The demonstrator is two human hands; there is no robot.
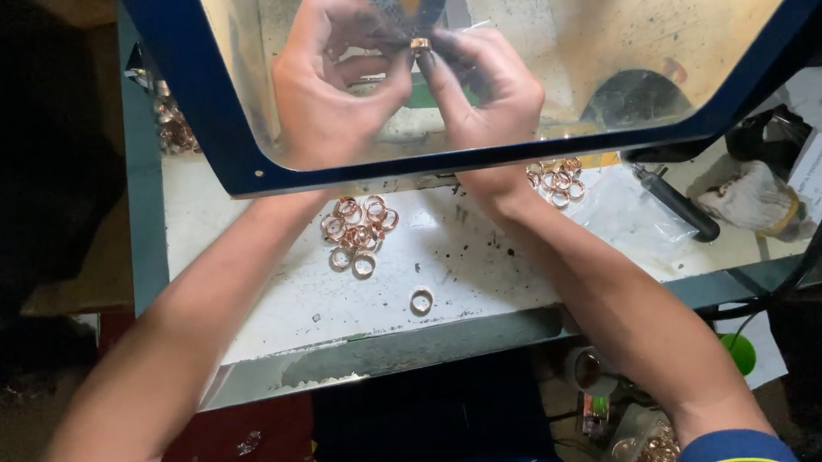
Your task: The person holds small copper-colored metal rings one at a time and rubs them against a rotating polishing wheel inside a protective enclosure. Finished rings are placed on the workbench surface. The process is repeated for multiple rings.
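A scuffed white bench (495, 263) sat under a blue-framed clear shield (613, 31), both hands working behind it.

Behind the shield, the left hand (327, 83) and right hand (482, 78) met fingertip to fingertip, each pinched shut on one small copper ring (420, 45) between them. Below the shield's lower edge lay a heap of copper rings (359, 228), a single ring (421, 301) nearer the person, and more rings on a plastic bag (556, 179) beside the right wrist.
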